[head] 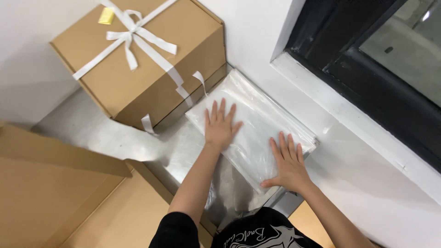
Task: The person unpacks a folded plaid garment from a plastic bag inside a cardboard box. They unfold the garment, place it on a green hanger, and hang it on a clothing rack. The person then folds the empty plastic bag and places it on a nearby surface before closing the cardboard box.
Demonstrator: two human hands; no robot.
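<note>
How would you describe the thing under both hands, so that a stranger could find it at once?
Start at the black window frame on the right and go down the white wall to the grey floor. There lies a flat stack of clear plastic bags, with the left hand and right hand pressed flat on it. Unlike the brown ribboned box beside it, it is thin, glossy and see-through.

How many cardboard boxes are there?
2. A closed ribbon-tied box stands in the corner beyond the left hand; an open box sits lower left. Others may be out of view.
</note>
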